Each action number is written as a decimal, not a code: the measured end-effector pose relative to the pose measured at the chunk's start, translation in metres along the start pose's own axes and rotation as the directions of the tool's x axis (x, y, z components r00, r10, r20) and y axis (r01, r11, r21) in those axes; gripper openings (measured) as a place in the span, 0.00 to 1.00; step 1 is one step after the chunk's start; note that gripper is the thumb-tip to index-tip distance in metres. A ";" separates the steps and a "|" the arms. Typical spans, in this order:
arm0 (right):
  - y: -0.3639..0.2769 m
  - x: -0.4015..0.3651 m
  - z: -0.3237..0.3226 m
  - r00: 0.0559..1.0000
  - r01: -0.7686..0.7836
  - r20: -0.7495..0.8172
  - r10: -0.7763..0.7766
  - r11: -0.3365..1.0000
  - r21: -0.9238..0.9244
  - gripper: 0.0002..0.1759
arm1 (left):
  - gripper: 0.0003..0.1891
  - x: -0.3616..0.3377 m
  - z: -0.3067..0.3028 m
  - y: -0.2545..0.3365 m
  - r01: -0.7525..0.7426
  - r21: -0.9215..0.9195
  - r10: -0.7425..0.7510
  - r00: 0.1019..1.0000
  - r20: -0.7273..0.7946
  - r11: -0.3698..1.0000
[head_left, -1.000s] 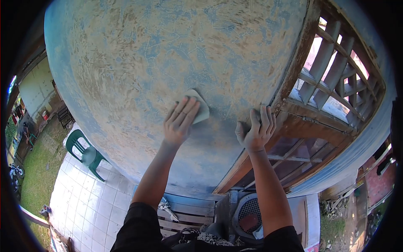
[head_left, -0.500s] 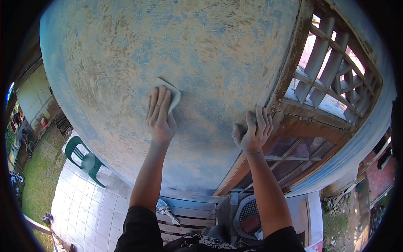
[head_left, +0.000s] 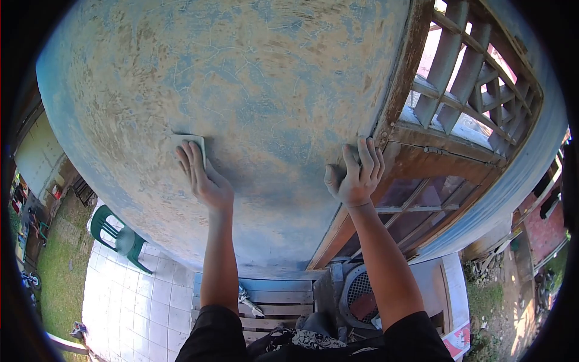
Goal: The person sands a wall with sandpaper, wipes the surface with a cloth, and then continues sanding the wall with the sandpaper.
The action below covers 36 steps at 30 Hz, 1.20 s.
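Under the fingers of my left hand (head_left: 205, 178) lies a thin pale sheet (head_left: 196, 142), pressed flat on the wall (head_left: 259, 90). The wall's surface is patchy blue and tan, with fine cracks. My right hand (head_left: 357, 175) rests with spread fingers at the wall's right edge, beside the brown wooden frame (head_left: 386, 114), and holds nothing. Both hands look dusty.
A wooden lattice (head_left: 470, 84) sits above a glazed window (head_left: 416, 208) on the right. Below are a slatted bench (head_left: 277, 297) and a speaker-like round grille (head_left: 360, 295). A green chair (head_left: 123, 238) stands on white tiles (head_left: 129, 295) at the left.
My left hand has moved left and a little down across the wall with the sheet. My right hand stays by the frame, while the whole view has shifted slightly.
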State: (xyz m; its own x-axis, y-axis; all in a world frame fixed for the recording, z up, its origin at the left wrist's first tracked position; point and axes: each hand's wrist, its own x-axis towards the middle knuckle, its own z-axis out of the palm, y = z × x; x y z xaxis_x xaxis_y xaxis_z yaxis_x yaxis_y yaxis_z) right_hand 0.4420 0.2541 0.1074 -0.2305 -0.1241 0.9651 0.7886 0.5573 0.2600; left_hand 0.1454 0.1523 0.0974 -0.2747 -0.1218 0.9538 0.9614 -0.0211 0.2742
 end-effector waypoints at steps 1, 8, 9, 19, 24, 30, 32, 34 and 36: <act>-0.002 0.000 0.000 1.000 0.006 -0.013 -0.006 1.000 0.003 0.30 | 0.22 -0.015 0.001 0.010 0.002 -0.007 -0.001 0.999 0.047 1.000; -0.004 0.000 -0.004 0.999 -0.006 0.035 0.006 1.000 -0.005 0.29 | 0.21 -0.037 -0.016 0.015 -0.357 -0.207 0.410 0.842 0.350 0.911; -0.004 -0.002 -0.003 1.000 0.013 0.022 -0.012 1.000 -0.005 0.29 | 0.21 -0.023 -0.017 0.008 -0.324 -0.150 0.356 0.885 0.302 0.934; -0.054 0.070 -0.007 0.865 0.247 0.374 -0.335 0.933 0.264 0.32 | 0.24 -0.042 -0.028 0.043 -0.114 -0.198 0.181 0.912 0.368 0.974; -0.065 0.189 0.002 0.760 0.457 0.390 -0.520 0.854 0.249 0.39 | 0.23 -0.024 -0.034 -0.026 -0.192 -0.105 0.217 0.914 0.343 0.976; -0.072 0.216 0.014 0.913 0.343 0.233 -0.334 0.939 0.000 0.38 | 0.24 -0.028 -0.025 -0.016 0.202 -0.101 -0.191 0.975 0.111 0.974; -0.072 0.216 0.013 0.908 0.349 0.247 -0.340 0.937 0.006 0.37 | 0.25 -0.041 -0.036 0.004 -0.017 -0.216 0.092 0.936 0.339 0.976; -0.075 0.213 0.014 0.902 0.360 0.251 -0.350 0.933 0.006 0.36 | 0.26 -0.039 -0.046 -0.010 -0.088 -0.199 0.157 0.917 0.366 0.976; -0.073 0.209 0.016 0.911 0.354 0.224 -0.346 0.935 0.005 0.37 | 0.27 -0.029 -0.054 -0.030 -0.042 -0.128 0.080 0.946 0.315 0.991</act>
State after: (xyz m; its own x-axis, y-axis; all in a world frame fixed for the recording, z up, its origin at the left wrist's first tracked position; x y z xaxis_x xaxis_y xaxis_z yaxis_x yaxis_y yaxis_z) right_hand 0.3267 0.2009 0.2893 -0.6104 -0.1216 0.7827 0.6534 0.4813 0.5843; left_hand 0.1252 0.1029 0.0548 -0.1867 0.1961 0.9627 0.9658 -0.1429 0.2164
